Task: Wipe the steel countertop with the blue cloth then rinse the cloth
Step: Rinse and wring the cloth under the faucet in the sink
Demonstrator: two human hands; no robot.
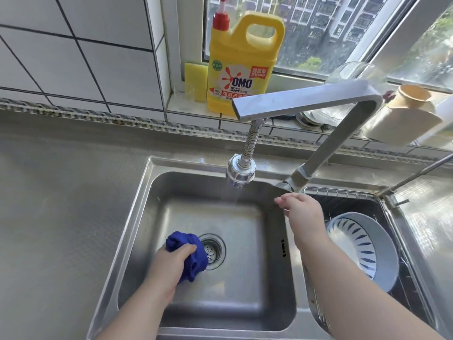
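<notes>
My left hand [171, 262] grips the bunched blue cloth [193, 253] low inside the left sink basin [147, 217], just left of the drain strainer [212, 251]. My right hand [302, 209] hovers over the divider between the two basins, fingers loosely extended toward the base of the steel tap [304, 173], holding nothing. The tap's spray head [240, 173] hangs over the back of the left basin, and a faint stream of water falls from it. The steel countertop [61, 192] spreads out to the left of the sink.
The right basin holds a wire rack [343, 192] with a grey and white strainer bowl [362, 249]. On the window sill stand a yellow detergent jug [240, 65], a yellow sponge [195, 81], a glass, and a cream container [407, 114]. A thin steel rod [421, 170] slants at the right.
</notes>
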